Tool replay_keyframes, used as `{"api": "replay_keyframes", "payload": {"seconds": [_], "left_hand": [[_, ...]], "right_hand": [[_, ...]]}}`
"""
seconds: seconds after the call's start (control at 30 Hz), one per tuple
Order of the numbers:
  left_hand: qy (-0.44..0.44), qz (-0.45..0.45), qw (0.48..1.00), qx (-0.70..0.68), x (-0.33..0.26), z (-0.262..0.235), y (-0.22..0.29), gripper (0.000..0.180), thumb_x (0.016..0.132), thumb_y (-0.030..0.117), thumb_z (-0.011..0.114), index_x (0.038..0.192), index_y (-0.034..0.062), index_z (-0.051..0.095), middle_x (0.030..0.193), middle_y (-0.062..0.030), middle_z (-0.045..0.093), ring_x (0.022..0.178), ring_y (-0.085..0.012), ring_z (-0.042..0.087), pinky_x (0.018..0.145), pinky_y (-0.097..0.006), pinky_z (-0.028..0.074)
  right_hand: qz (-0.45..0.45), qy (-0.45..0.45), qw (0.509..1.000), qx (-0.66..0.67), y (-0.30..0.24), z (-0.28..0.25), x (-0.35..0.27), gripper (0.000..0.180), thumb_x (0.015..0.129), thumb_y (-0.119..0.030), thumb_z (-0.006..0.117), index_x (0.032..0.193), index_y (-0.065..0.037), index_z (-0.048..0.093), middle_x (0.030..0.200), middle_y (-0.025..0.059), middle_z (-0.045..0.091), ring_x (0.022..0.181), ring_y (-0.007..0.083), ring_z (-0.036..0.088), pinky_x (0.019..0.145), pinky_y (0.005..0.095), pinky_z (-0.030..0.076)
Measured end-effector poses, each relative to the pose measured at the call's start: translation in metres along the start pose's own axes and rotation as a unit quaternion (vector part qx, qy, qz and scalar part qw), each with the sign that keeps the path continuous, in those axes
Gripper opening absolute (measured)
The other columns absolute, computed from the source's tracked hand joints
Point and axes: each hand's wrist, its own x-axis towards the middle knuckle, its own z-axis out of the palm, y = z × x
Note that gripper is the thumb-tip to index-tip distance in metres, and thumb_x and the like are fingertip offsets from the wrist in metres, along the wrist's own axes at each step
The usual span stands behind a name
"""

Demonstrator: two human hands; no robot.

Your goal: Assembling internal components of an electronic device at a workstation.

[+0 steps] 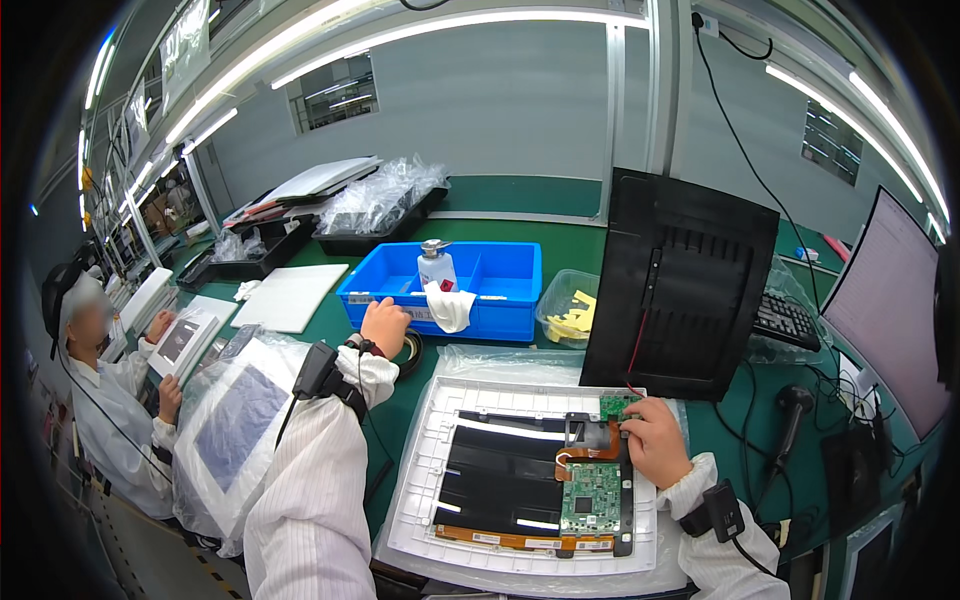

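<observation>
Opened display panel [505, 470], electronics up, lies left of the right hand [652, 442]. Step in hand, best guess: work on the small green board [616, 406] at that hand's fingertips; red wire [636, 347] just beyond. Fingers bunched narrow; can't tell if they pinch anything. Next move seems to call for a light touch, orange ribbon cable [603, 452] being just left. Right forearm enters from lower right. Left hand [386, 327] reaches forward, raised, fingers curled, grip unclear; blue bin [512, 327] just right of it, counter [404, 400] below.
</observation>
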Motion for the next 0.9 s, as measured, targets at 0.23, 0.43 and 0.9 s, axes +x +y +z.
{"api": "replay_keyframes", "payload": {"seconds": [0.23,0.43,0.9], "left_hand": [[0.022,-0.006,0.996,-0.084,-0.004,-0.024,-0.014,0.003,0.064,0.016,0.062,0.064,0.0133,0.063,0.070,0.0008,0.058,0.080,-0.0177,0.049,0.071,-0.033,0.038],[0.058,-0.005,0.980,-0.192,-0.009,-0.039,-0.035,0.005,0.062,0.010,0.063,0.063,0.0075,0.059,0.069,-0.0045,0.058,0.073,-0.0229,0.051,0.067,-0.034,0.041],[-0.008,-0.172,0.805,-0.568,-0.016,-0.051,-0.064,0.018,0.074,0.005,0.060,0.091,-0.0010,0.060,0.065,-0.0035,0.057,0.056,-0.0089,0.052,0.054,-0.022,0.043]], "right_hand": [[0.004,-0.006,1.000,-0.001,-0.002,-0.002,0.000,0.011,0.059,0.006,0.052,0.068,0.002,0.057,0.085,0.0125,0.055,0.086,0.0299,0.050,0.076,0.0361,0.041],[0.009,-0.004,1.000,-0.005,-0.003,-0.001,0.000,0.011,0.060,0.006,0.052,0.068,0.001,0.057,0.085,0.0124,0.055,0.087,0.0298,0.049,0.076,0.0362,0.041],[-0.001,0.009,1.000,-0.008,-0.002,0.000,0.000,0.010,0.059,0.006,0.051,0.067,0.001,0.057,0.083,0.0120,0.054,0.085,0.0297,0.050,0.075,0.0361,0.041]]}}
